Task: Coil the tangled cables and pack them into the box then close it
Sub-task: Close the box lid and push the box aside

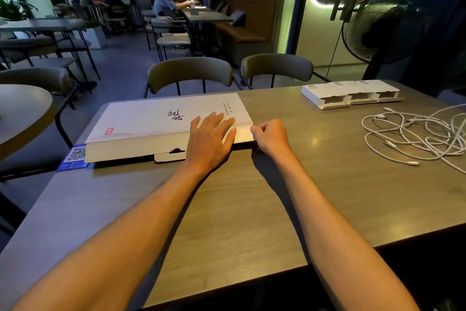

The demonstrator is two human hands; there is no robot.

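A large flat white box (151, 124) with dark calligraphy on its lid lies shut on the wooden table (239, 209), a tab sticking out at its front edge. My left hand (210, 139) rests flat on the lid near its right front corner, fingers spread. My right hand (271, 136) is curled at that same corner, fingertips pinching the lid's edge. A tangle of white cables (416, 134) with connector ends lies loose on the table far to the right, apart from both hands.
Three small white boxes (350, 93) sit in a row at the table's far right. A blue QR-code card (74, 156) lies by the big box's left corner. Two chairs (189, 73) stand behind the table, a standing fan (378, 33) at right, people at a distant table.
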